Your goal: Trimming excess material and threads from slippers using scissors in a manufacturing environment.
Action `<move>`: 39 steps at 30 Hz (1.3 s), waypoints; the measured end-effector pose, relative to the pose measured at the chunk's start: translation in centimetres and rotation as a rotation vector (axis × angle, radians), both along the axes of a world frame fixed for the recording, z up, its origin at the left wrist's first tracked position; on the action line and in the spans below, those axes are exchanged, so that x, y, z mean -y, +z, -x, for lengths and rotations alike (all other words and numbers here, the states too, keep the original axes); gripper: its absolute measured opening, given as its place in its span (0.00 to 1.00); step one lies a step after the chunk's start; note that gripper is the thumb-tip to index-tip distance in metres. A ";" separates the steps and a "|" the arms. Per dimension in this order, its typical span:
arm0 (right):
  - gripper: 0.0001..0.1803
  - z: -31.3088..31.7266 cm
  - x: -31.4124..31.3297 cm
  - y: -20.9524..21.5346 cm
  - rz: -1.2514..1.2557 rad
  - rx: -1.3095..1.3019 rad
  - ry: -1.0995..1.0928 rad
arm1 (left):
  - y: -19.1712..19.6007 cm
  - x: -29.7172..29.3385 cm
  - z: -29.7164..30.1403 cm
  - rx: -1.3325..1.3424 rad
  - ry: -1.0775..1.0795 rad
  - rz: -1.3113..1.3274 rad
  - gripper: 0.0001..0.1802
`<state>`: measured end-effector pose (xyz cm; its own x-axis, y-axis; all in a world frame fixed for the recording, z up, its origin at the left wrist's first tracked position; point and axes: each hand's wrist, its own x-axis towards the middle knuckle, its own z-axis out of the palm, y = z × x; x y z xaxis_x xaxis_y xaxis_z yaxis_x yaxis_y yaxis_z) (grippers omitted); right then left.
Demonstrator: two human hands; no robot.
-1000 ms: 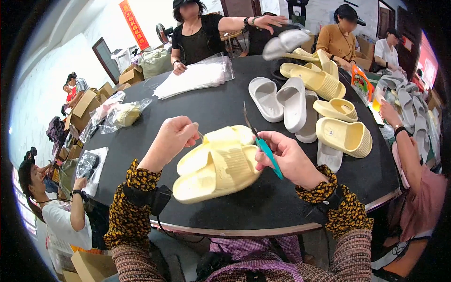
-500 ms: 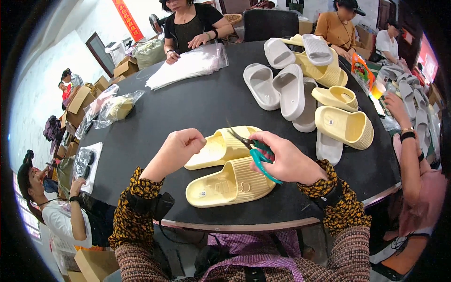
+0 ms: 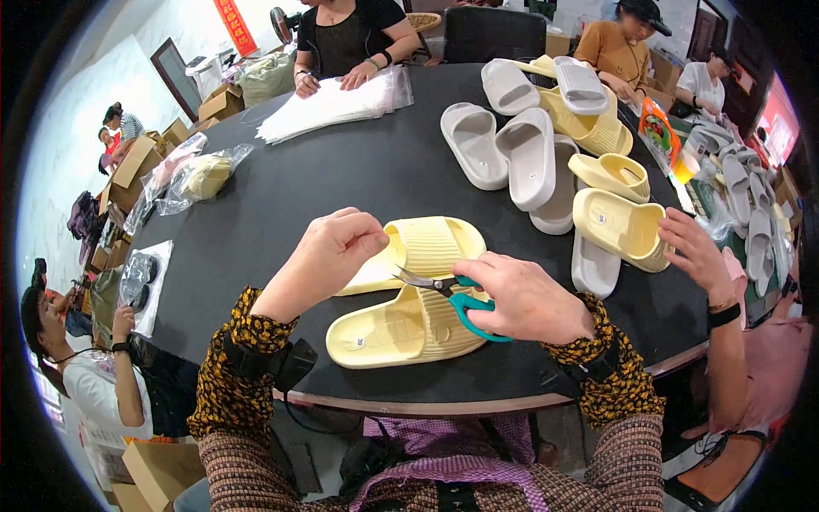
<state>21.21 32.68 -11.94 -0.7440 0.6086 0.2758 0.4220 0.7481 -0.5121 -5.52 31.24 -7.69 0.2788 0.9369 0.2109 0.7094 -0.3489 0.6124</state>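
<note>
A pair of pale yellow slide sandals point(image 3: 408, 320) lies on the black round table point(image 3: 341, 179) close to its near edge. My left hand point(image 3: 335, 247) pinches something small at the inner edge of the farther sandal point(image 3: 431, 246), fingers closed. My right hand point(image 3: 522, 299) grips teal-handled scissors point(image 3: 461, 294), whose blades point left between the two sandals, toward my left fingertips.
White and yellow sandals point(image 3: 529, 154) are piled at the table's right, where another person's hand point(image 3: 691, 247) touches a yellow one point(image 3: 621, 226). A stack of clear bags point(image 3: 328, 98) lies at the far side under a seated person's hands. Bagged sandals point(image 3: 196, 179) and cardboard boxes point(image 3: 132, 162) stand left.
I have lowered the yellow sandals from in front of me onto the table. My right hand has brought the scissors down between them, and my left hand now pinches at the farther sandal.
</note>
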 end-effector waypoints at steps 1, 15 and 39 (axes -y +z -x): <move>0.26 -0.1 0.1 0.3 0.018 0.012 -0.004 | 0.0 0.0 0.0 -0.011 0.000 -0.009 0.06; 0.21 0.4 0.3 -0.7 -0.039 -0.021 0.009 | -0.1 -0.1 0.0 -0.015 -0.004 0.000 0.06; 0.26 0.3 -0.3 -0.2 -0.097 0.115 -0.010 | -1.6 -0.5 2.1 0.199 0.158 0.182 0.11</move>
<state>20.90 33.01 -12.10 -0.7683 0.5905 0.2470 0.4810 0.7872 -0.3860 -7.63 31.78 -9.27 0.0966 0.9927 0.0716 0.6064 -0.1158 0.7867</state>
